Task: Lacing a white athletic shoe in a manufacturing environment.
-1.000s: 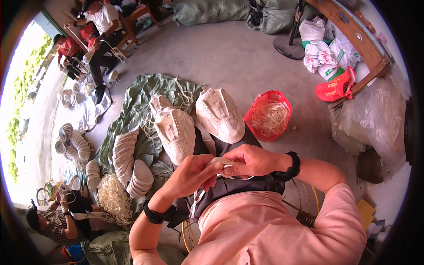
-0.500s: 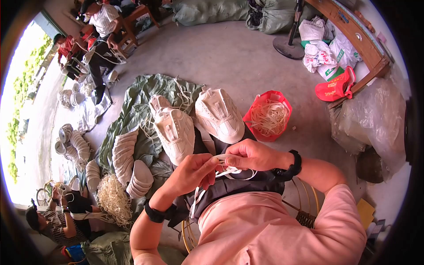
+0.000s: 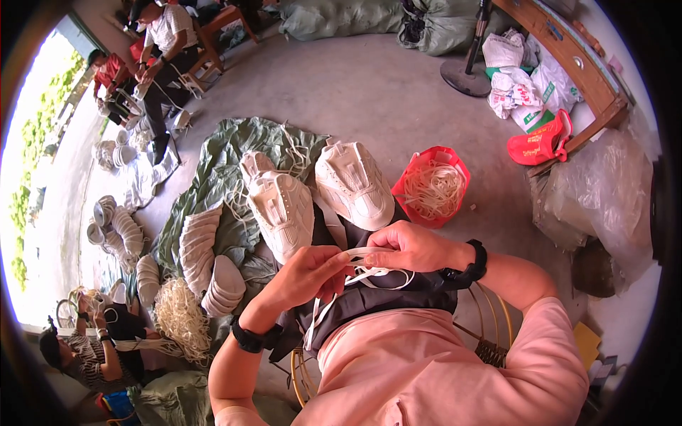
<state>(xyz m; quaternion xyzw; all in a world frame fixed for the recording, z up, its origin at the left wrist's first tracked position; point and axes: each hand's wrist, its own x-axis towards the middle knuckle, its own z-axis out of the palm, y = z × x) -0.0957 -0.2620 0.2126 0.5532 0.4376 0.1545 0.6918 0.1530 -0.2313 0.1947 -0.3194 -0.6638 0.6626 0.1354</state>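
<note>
A white shoelace point(image 3: 366, 253) is stretched between my two hands, above my lap. My left hand point(image 3: 317, 272) pinches it between thumb and fingers, and my right hand point(image 3: 405, 247) pinches the other side. Loose loops of the lace hang below onto dark cloth point(image 3: 376, 302) over my lap. Just beyond my hands stand two white shoe uppers, the left upper point(image 3: 283, 216) and the right upper point(image 3: 353, 186), toes toward me. Another upper partly shows behind the left one.
A red container point(image 3: 433, 186) full of white laces stands right of the uppers. Stacked uppers point(image 3: 199, 245) and a lace heap point(image 3: 181, 319) lie at left by a green sheet point(image 3: 220, 167). Co-workers sit at far left and lower left. Plastic bags point(image 3: 597, 188) lie at right.
My hands have drawn slightly apart, with more of the lace showing between them. At far left, a seated co-worker's arms have shifted.
</note>
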